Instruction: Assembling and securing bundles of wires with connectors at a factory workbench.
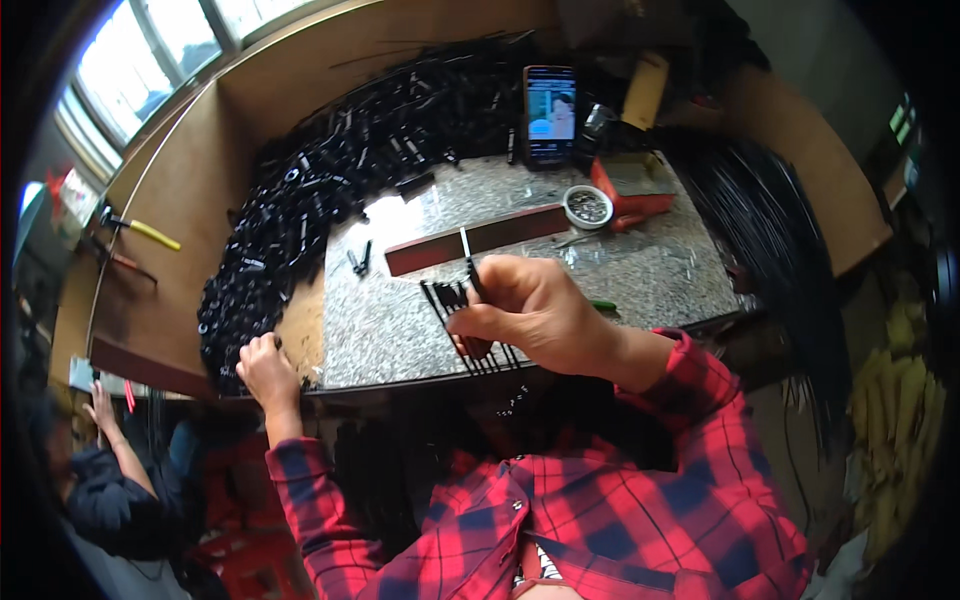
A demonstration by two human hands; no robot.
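Note:
Raised above the front edge of the stone slab (375, 335), my right hand (540, 315) is closed on several thin black rods (437, 305). They fan out below the thumb and fingers, and a pale, shiny tip stands up above the hand. My left hand (268, 374) rests at the near left end of a heap of small black parts (290, 195). Its fingers are bent and close together; what they hold, if anything, is hidden. A few small black pieces (361, 260) lie on the slab, away from both hands.
A dark red bar (480, 240) lies across the slab. Behind it are a white tub of small metal bits (588, 207), an orange-red object (640, 208) and an upright phone (550, 115). Long black strands (755, 195) hang off the right side. A hammer (140, 228) lies left; another person (120, 480) sits lower left.

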